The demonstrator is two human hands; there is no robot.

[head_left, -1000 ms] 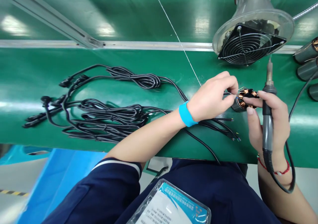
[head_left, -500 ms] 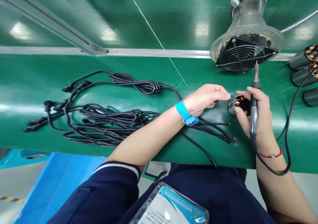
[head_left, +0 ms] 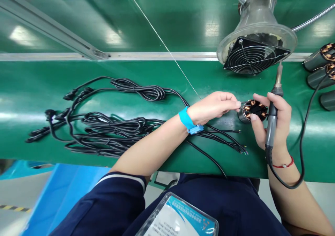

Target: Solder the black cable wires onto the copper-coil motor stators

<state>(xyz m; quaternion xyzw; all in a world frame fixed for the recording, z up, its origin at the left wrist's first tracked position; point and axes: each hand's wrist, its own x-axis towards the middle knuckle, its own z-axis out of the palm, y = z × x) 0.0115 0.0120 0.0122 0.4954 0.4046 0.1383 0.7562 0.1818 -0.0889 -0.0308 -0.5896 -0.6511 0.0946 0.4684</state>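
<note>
My left hand, with a blue wrist strap, pinches thin wire leads at the left edge of a motor stator. Copper windings and a black centre show at the stator's end. In my right hand is a soldering iron, held upright against the palm, its tip pointing away from me beside the fan. The thumb and a finger of that hand also reach the stator's right side. A thin pale wire slants down from above and passes behind my left hand.
Coiled black power cables lie on the green bench, their stripped ends near my left wrist. A fume extractor with a fan grille hangs beyond the stator. More stators stand at the right edge. The iron's cord loops over my right forearm.
The soldering iron and right hand have shifted right, taking the iron's tip away from the fan's front. More of the stator's windings now show. The left hand still pinches the leads.
</note>
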